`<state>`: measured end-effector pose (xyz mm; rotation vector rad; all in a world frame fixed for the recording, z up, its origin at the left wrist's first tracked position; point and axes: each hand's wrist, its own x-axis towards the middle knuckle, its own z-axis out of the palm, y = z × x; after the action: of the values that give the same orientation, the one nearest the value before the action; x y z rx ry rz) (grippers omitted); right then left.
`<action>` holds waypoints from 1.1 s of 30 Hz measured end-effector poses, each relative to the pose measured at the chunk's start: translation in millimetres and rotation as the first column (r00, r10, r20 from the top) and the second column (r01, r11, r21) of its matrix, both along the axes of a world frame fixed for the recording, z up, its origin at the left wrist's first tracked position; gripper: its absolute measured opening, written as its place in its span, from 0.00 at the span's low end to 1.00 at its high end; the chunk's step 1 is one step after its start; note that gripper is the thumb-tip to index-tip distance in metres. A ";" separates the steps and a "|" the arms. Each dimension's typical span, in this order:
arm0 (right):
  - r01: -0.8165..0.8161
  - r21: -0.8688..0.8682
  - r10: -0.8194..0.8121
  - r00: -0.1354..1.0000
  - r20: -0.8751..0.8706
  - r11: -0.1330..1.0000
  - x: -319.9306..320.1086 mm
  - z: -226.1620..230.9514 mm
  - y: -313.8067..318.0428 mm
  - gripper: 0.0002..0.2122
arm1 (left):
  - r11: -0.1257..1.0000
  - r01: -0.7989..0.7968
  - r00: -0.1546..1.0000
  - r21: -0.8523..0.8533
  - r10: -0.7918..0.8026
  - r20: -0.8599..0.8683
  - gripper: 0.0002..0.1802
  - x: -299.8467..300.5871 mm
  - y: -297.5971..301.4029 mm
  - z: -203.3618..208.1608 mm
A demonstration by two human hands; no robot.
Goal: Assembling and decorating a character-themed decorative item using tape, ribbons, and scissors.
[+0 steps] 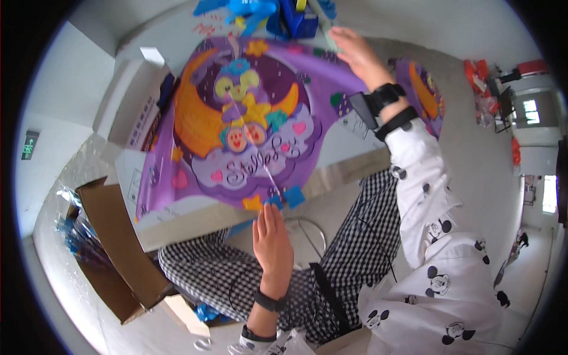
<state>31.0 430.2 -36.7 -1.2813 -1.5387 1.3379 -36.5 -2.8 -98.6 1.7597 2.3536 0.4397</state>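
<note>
A purple printed sheet, kite-like in shape (195, 186), lies across the table, with an owl, an orange moon and a cloud on it. A thin pale line runs down its middle; whether it is a rod or a crease I cannot make out. My left hand (273, 245) is at the sheet's near edge, fingers stretched out beside blue pieces (293, 197) and an orange star shape (252, 202). At the far right, my right hand (359, 54) has its fingers extended against a pale strip (329, 34) next to the sheet's edge.
Blue pieces (251, 9) and a blue plastic object with a yellow part (300, 25) lie at the table's back. A white box (127, 103) stands left. Below it, a cardboard box (121, 236) sits by plastic-wrapped items (83, 236). Another printed sheet (423, 89) is right.
</note>
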 end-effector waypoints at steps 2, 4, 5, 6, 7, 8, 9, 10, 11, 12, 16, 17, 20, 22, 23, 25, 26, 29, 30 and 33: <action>0.023 0.047 -0.027 0.996 0.089 0.999 -23.6 -6.6 27.4 0.28 | 0.994 -0.002 1.000 -0.112 -0.001 -0.020 0.28 -0.4 -0.6 2.5; 0.022 0.017 -0.024 0.995 0.094 1.000 -41.7 -12.1 49.7 0.27 | 0.995 0.005 0.999 -0.103 -0.009 -0.037 0.28 -0.5 -0.9 4.0; 0.091 -0.065 -0.085 0.991 0.099 0.994 -49.4 -15.3 58.2 0.27 | 0.993 0.005 0.999 -0.116 -0.009 -0.034 0.28 -0.2 -1.0 4.5; 0.123 -0.023 -0.120 0.988 0.093 0.992 -53.9 -16.6 67.1 0.25 | 0.991 0.004 1.000 -0.130 -0.007 -0.028 0.28 -0.3 -0.9 4.3; 0.119 -0.016 -0.117 0.989 0.088 0.993 -57.3 -16.3 76.6 0.25 | 0.992 -0.001 0.999 -0.123 -0.003 -0.032 0.28 -0.4 -0.5 4.1; 0.120 -0.084 -0.113 0.990 0.080 0.989 -59.8 -14.4 86.2 0.28 | 0.990 -0.001 1.000 -0.141 -0.002 -0.019 0.28 -0.3 -0.2 4.0; 0.118 -0.155 -0.107 0.992 0.072 0.981 -63.2 -13.4 94.0 0.32 | 0.988 -0.005 1.000 -0.151 0.004 -0.007 0.28 -0.5 -0.2 4.2; 0.145 -0.110 -0.137 0.988 0.077 0.983 -67.1 -13.1 100.0 0.31 | 0.988 -0.010 1.000 -0.156 0.008 -0.011 0.28 -0.7 0.1 4.5; 0.140 -0.108 -0.133 0.989 0.072 0.984 -71.3 -13.6 104.7 0.31 | 0.987 -0.008 1.000 -0.158 0.008 0.004 0.28 -0.7 0.4 5.2; 0.167 -0.060 -0.160 0.981 0.108 0.984 -74.1 -15.0 107.7 0.24 | 0.987 -0.004 1.000 -0.164 0.007 0.020 0.28 -1.0 0.4 5.9; 0.077 -0.213 -0.075 0.997 0.020 0.974 -85.9 -16.7 121.6 0.22 | 0.986 -0.011 0.999 -0.165 0.017 0.040 0.28 -1.2 2.6 8.0; 0.105 -0.308 -0.127 0.991 -0.052 0.946 -87.8 -17.7 123.5 0.23 | 0.986 -0.013 0.999 -0.166 0.020 0.045 0.28 -1.3 3.1 8.3; 0.113 -0.323 -0.208 0.939 -0.275 0.940 -85.9 -17.1 126.1 0.20 | 0.983 -0.015 0.998 -0.180 0.025 0.050 0.28 -0.3 3.5 9.4; 0.065 -0.327 -0.174 0.933 -0.316 0.943 -84.1 -19.8 118.6 0.20 | 0.983 -0.019 0.998 -0.183 0.028 0.048 0.28 0.1 3.5 9.8; 0.081 -0.358 -0.213 0.913 -0.347 0.930 -82.4 -19.8 114.3 0.20 | 0.983 -0.013 0.999 -0.182 0.020 0.040 0.28 -0.5 3.6 9.8; 0.204 -0.307 -0.316 0.870 -0.378 0.929 -85.9 -27.6 97.2 0.19 | 0.983 -0.005 0.999 -0.182 0.012 0.037 0.28 -0.1 3.6 9.7; 0.231 -0.266 -0.329 0.844 -0.423 0.936 -86.9 -30.9 88.7 0.19 | 0.983 0.000 1.000 -0.184 0.004 0.024 0.28 -0.5 3.2 9.7; 0.315 -0.227 -0.382 0.836 -0.394 0.922 -86.4 -37.2 72.4 0.19 | 0.983 0.007 1.000 -0.186 -0.007 0.003 0.29 -1.0 3.0 9.6; 0.305 -0.274 -0.391 0.848 -0.358 0.912 -86.2 -39.3 70.2 0.19 | 0.984 0.004 1.000 -0.176 -0.003 0.003 0.28 -0.8 2.7 10.0; 0.290 -0.327 -0.394 0.863 -0.317 0.899 -82.5 -44.9 75.4 0.16 | 0.982 0.001 1.000 -0.187 -0.002 -0.005 0.28 -0.7 3.0 11.3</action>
<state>-51.4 505.5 -81.7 -1.2936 -0.8346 1.4799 -37.2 0.3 -87.3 1.6796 2.3118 0.2053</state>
